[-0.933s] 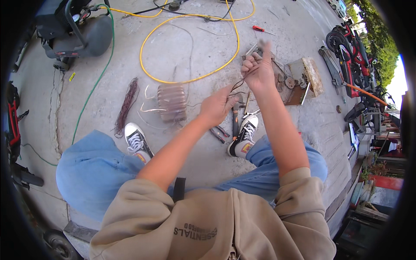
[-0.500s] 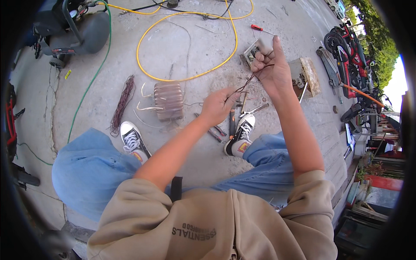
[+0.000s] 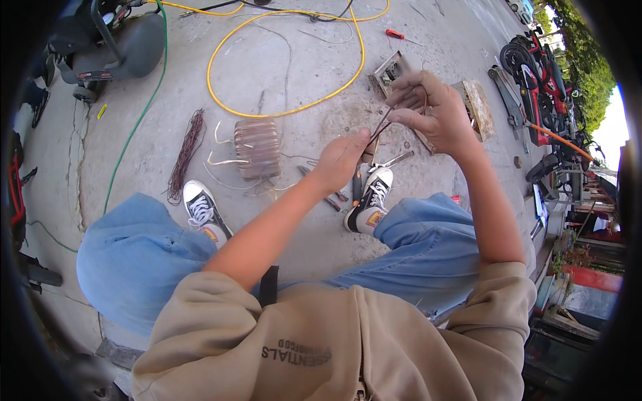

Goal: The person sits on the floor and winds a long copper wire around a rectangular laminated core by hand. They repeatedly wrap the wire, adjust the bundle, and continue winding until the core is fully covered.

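My left hand (image 3: 341, 160) is closed on thin dark brown wires (image 3: 380, 128), which stretch up and right to my right hand (image 3: 438, 117), whose thumb and fingers pinch them. Left of my hands lie a clear-wrapped coil (image 3: 257, 150) with pale leads and a loose bundle of dark wire (image 3: 187, 154). Pliers (image 3: 333, 200), an orange-handled tool (image 3: 358, 190) and a silver metal tool (image 3: 401, 158) rest on the concrete near my shoes. Beyond my right hand sit an opened metal housing (image 3: 388, 70) and a worn box (image 3: 481, 107), both partly hidden.
A black air compressor (image 3: 114, 50) stands at upper left, with green and yellow hoses (image 3: 210, 80) across the ground (image 3: 147, 160). A red screwdriver (image 3: 394, 35) lies beyond the housing. Scooters (image 3: 528, 73) and an orange-handled jack (image 3: 558, 137) line the right side.
My right hand has moved rightward and turned over, its thumb now low on the wires. My left hand has shifted slightly, still gripping them. The whole view has drifted a little.
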Available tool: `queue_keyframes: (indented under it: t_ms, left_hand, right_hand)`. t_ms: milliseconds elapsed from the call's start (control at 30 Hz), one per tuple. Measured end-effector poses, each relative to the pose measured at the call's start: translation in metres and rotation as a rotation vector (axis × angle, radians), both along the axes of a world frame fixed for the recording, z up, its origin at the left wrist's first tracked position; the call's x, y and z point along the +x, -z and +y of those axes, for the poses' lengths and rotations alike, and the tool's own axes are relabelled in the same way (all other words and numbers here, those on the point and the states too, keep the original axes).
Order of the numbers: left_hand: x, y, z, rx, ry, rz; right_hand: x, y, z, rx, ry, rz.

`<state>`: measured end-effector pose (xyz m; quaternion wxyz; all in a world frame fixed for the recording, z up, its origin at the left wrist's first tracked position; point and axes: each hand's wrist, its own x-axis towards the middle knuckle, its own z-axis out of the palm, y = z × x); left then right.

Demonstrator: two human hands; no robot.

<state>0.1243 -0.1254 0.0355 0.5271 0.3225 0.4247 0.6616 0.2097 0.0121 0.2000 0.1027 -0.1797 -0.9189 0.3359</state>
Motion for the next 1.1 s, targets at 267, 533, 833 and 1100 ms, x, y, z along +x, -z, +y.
queue_keyframes:
  t_ms: [267,533,833,1100]
  left_hand:
    - [0.002,-0.008,0.003,-0.101,0.027,0.109]
    - [0.009,0.002,-0.001,-0.094,0.050,0.180]
    - [-0.009,-0.025,-0.008,-0.081,0.002,0.115]
    - [-0.011,-0.021,-0.009,-0.061,-0.011,0.047]
  right_hand:
    - [0.027,-0.033,-0.017,0.466,0.007,-0.130]
    - [0.031,-0.028,-0.012,0.602,-0.065,-0.358]
    - [0.031,-0.016,-0.026,0.265,0.130,-0.135]
    - [0.032,-0.026,-0.020,-0.047,0.097,-0.163]
